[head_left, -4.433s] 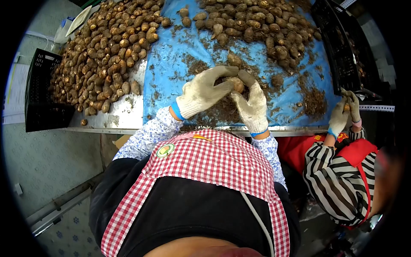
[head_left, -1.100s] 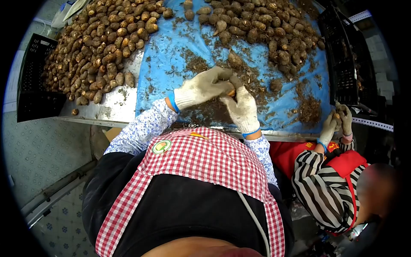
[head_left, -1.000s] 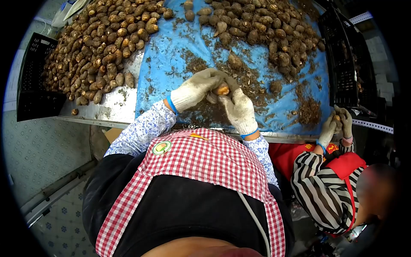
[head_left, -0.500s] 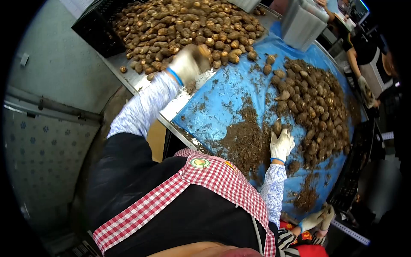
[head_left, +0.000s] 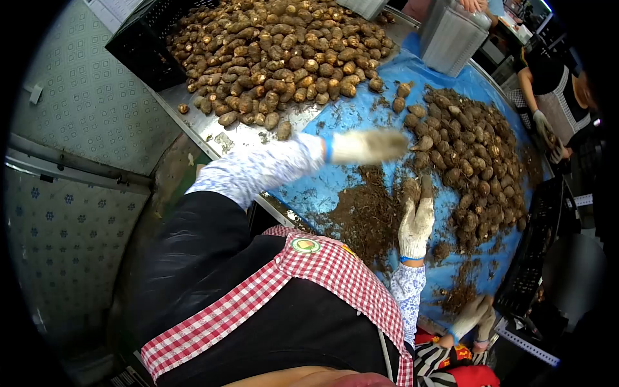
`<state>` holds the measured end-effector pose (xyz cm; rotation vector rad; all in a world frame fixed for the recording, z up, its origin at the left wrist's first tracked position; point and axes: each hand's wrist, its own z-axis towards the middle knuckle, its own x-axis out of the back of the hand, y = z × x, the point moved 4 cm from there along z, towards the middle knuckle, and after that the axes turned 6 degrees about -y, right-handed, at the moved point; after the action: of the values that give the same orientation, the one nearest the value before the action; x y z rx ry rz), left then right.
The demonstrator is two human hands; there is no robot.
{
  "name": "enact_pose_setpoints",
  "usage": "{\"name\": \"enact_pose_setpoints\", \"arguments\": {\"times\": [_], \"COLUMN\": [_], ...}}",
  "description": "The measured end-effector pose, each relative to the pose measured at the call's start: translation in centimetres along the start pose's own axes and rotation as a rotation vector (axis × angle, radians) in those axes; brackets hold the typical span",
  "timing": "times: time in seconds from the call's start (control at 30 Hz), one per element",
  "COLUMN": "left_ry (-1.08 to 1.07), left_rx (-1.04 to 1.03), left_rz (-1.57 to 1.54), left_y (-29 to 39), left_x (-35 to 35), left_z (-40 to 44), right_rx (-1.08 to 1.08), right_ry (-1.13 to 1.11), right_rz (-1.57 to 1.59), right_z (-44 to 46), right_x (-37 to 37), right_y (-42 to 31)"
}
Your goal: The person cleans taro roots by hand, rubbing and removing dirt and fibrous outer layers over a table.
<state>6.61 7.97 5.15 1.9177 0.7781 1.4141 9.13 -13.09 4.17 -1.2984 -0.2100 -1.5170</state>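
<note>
**Right hand (head_left: 416,226) at a taro corm (head_left: 411,188)**

Your right fingers lie straight and narrow along the corm, beside the root scraps (head_left: 361,213); whether they grip it, I can't tell. Your left hand (head_left: 371,146) blurs above the blue sheet (head_left: 309,184), its hold unclear. The sheet probably catches dirt. Farther out, the rough pile (head_left: 477,168) and cleaner pile (head_left: 277,58) sit apart, likely to avoid mixing.

Bright light before me here: left hand (head_left: 371,147) streaked by motion, right hand (head_left: 416,227) sharper. Glare whitens the metal tabletop (head_left: 303,119) left of both; curved, black-edged fisheye distortion surrounds them.
</note>
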Motion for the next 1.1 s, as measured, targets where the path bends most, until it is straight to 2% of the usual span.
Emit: {"name": "enact_pose_setpoints", "arguments": {"times": [0.03,0.07,0.1,0.17,0.2,0.27,0.3,0.37,0.4,0.43,0.47,0.53,0.57,0.6,0.63,0.67,0.7,0.77,0.8,0.83,0.9,0.93,0.97,1.0,1.03,1.1], "left_ry": [-0.210,-0.328,-0.381,0.267,0.299,0.004,-0.080,-0.158,-0.178,-0.203,-0.178,-0.087,-0.045,-0.001,0.045,0.077,0.113,0.087,-0.050,0.007,0.119,0.102,0.128,0.154,0.184,0.121], "left_rx": [-0.060,-0.056,-0.257,-0.887,-0.880,-0.502,-0.353,-0.179,-0.118,-0.056,-0.044,-0.023,-0.023,-0.046,-0.234,-0.199,-0.166,0.220,0.125,0.112,0.083,-0.440,-0.401,-0.362,-0.319,-0.283], "left_rz": [-0.126,-0.386,-0.549,0.307,0.352,0.141,0.139,0.268,0.333,0.347,0.230,-0.508,-0.949,-1.226,-0.818,-0.920,-1.023,-1.488,-1.504,-1.494,-1.473,-0.796,-0.871,-0.950,-1.024,-0.978], "left_y": [2.2,8.0,6.4,3.7,4.6,6.1,8.0,11.1,12.2,13.0,11.6,6.0,5.9,5.9,6.4,5.1,4.3,2.8,2.3,2.3,3.0,3.1,3.3,3.7,3.8,2.1], "left_x": [-2.6,-1.5,-4.7,-8.1,-8.5,-8.4,-8.2,-7.5,-6.9,-6.5,-7.2,-9.7,-9.6,-9.4,-8.1,-8.8,-9.2,-11.0,-11.1,-11.3,-11.6,-11.1,-11.1,-10.9,-10.8,-11.2], "left_z": [1.2,-3.1,-0.1,0.8,0.3,1.1,0.4,-1.4,-2.1,-2.2,-2.1,0.4,0.8,0.6,-0.4,0.1,0.4,0.3,-0.3,-0.4,-0.6,-0.5,-0.8,-1.6,-1.9,-2.2], "right_rx": [0.065,0.013,-0.039,-0.108,-0.156,-0.224,-0.270,-0.543,-0.629,-0.674,-0.690,-0.656,-0.630,-0.618,-0.611,-0.600,-0.582,-0.479,-0.479,-0.481,-0.454,-0.514,-0.574,-0.470,-0.412,-0.297], "right_ry": [0.031,0.024,0.017,0.091,0.173,0.249,0.262,0.252,0.286,0.293,0.284,0.161,0.095,0.030,-0.006,-0.033,0.051,0.151,0.121,0.095,-0.012,-0.135,-0.259,-0.166,-0.163,-0.160], "right_rz": [-0.006,0.016,0.036,0.044,-0.033,0.071,0.202,1.097,1.259,1.264,1.197,0.850,0.687,0.575,0.501,0.455,0.487,0.564,0.544,0.524,0.077,0.008,-0.061,-0.096,-0.100,-0.104], "right_z": [-0.5,-1.0,-1.4,-2.4,-3.4,-3.5,-3.4,-4.7,-4.7,-4.5,-4.4,-3.9,-3.8,-3.7,-3.8,-3.9,-4.0,-4.3,-4.5,-4.6,-3.6,-3.2,-3.2,-3.5,-3.4,-3.5], "right_x": [0.4,0.6,1.0,3.1,2.9,2.4,2.3,-0.4,-1.2,-1.5,-1.8,-1.5,-1.1,-0.9,-0.5,-0.1,0.0,0.5,0.4,0.4,2.5,2.6,2.5,2.1,2.3,2.6], "right_y": [-0.4,-0.5,-0.7,-2.1,-1.4,-0.4,0.1,3.1,3.2,2.8,2.2,1.1,0.8,0.7,0.7,0.7,1.0,1.5,1.5,1.5,-1.3,-2.0,-2.3,-2.0,-2.0,-2.3]}}
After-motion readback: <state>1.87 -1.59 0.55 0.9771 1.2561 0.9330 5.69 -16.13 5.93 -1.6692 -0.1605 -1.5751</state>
